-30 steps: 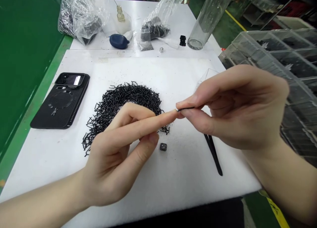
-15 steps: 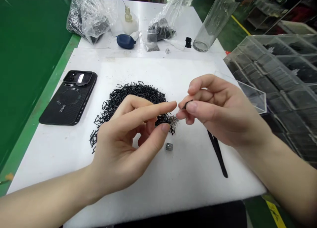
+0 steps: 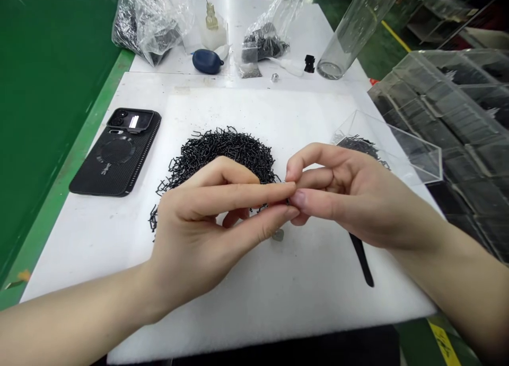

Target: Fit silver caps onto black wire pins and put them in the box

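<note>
My left hand (image 3: 199, 228) and my right hand (image 3: 358, 196) meet fingertip to fingertip over the white board. Between them is a small black piece (image 3: 288, 201), mostly hidden, and only a dark speck of it shows. My left index finger and thumb close on it from the left, and my right thumb and fingers pinch it from the right. Behind my left hand lies a pile of bent black pins (image 3: 234, 148). A small grey block (image 3: 278, 235), partly covered by my left thumb, sits below the fingertips. A black tool resembling tweezers (image 3: 362, 262) lies beneath my right hand.
A black phone (image 3: 115, 154) lies at left. At right, a clear tray (image 3: 440, 164) holds black pins, beside stacked clear drawers (image 3: 469, 127). Farther back are plastic bags (image 3: 159, 21), a blue squeeze bulb (image 3: 207, 61), a needle bottle (image 3: 211, 17) and a clear cylinder (image 3: 350, 37).
My hands have come together: the left fingertips, apart before, now meet the right ones at the black piece. My right hand has lowered slightly, uncovering the clear tray. The view has shifted a little.
</note>
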Demonstrator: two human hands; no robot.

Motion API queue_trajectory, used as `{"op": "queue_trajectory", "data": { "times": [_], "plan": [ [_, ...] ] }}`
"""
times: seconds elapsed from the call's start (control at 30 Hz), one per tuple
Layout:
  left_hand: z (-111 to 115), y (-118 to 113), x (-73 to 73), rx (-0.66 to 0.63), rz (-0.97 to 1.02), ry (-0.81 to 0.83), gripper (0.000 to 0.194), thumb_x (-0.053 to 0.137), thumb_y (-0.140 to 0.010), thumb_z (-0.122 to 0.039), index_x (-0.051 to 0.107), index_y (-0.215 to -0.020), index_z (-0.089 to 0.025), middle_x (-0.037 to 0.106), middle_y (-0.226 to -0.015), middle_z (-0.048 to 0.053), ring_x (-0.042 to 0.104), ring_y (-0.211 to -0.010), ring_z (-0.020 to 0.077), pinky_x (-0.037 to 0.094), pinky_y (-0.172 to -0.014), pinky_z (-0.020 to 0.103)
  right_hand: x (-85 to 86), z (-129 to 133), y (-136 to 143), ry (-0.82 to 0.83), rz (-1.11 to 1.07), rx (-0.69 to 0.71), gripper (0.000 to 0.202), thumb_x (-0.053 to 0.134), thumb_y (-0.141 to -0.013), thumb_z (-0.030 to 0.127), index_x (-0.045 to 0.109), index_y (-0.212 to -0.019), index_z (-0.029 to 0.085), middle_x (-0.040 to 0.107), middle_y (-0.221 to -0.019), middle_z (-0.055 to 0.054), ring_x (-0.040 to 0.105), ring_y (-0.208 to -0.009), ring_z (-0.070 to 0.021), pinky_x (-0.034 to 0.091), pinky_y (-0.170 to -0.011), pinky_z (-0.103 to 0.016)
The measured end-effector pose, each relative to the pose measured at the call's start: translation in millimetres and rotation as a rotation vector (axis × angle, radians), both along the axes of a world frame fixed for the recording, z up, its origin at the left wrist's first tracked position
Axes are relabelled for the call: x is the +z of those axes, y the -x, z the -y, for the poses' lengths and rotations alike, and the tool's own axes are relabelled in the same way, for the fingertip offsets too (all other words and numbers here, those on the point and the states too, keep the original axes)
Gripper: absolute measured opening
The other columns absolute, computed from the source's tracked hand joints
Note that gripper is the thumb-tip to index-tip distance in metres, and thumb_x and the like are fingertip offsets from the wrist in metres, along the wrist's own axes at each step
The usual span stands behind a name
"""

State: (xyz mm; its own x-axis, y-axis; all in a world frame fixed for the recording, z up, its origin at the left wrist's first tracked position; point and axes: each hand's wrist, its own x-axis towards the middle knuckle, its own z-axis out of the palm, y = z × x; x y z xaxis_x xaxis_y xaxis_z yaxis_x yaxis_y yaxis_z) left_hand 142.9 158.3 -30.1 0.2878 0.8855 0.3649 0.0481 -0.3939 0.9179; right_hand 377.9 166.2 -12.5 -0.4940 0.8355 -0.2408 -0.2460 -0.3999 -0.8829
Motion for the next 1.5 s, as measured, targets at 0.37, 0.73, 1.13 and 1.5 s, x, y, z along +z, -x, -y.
{"op": "queue_trajectory", "data": {
  "times": [0.37,0.73,1.13,1.5],
  "plan": [
    [-1.5,-0.2,0.8,0.020,-0.003,-0.036,0.025,0.101,-0.095,-0.018,0.098,-0.112,-0.036,0.082,-0.091,-0.001,0.066,-0.069,0.0083,0.061,-0.055,0.020,-0.9,-0.2,-0.9,-0.002,0.029,0.008,0.036,0.110,-0.079,0.018,0.081,-0.098,0.025,0.085,-0.079,0.004,0.081,-0.074,-0.0106,0.069,-0.076,-0.018],
    [-3.8,-1.5,-2.8,0.061,0.065,0.007,0.023,0.107,-0.089,-0.024,0.093,-0.104,-0.034,0.071,-0.091,-0.002,0.063,-0.067,0.0083,0.055,-0.055,0.025,0.3,-0.1,2.3,-0.057,0.097,-0.030,0.036,0.113,-0.075,0.022,0.081,-0.092,0.025,0.083,-0.075,0.003,0.080,-0.070,-0.0126,0.069,-0.071,-0.019],
    [-5.4,-3.0,-2.2,0.050,0.039,-0.005,0.018,0.105,-0.089,-0.020,0.092,-0.095,-0.030,0.076,-0.092,-0.002,0.067,-0.071,0.0098,0.057,-0.056,0.025,0.6,-0.1,1.1,-0.025,0.014,-0.020,0.032,0.108,-0.076,0.007,0.086,-0.090,0.025,0.086,-0.079,0.004,0.081,-0.072,-0.0091,0.067,-0.071,-0.013],
    [-4.9,0.5,-0.6,0.049,-0.020,0.026,0.016,0.105,-0.092,-0.027,0.091,-0.094,-0.033,0.074,-0.076,-0.006,0.062,-0.070,0.0103,0.050,-0.058,0.027,-4.8,-2.9,1.0,-0.112,0.043,-0.005,0.028,0.102,-0.080,0.008,0.082,-0.093,0.024,0.085,-0.080,0.004,0.082,-0.072,-0.0097,0.067,-0.071,-0.017]
  ]
}}
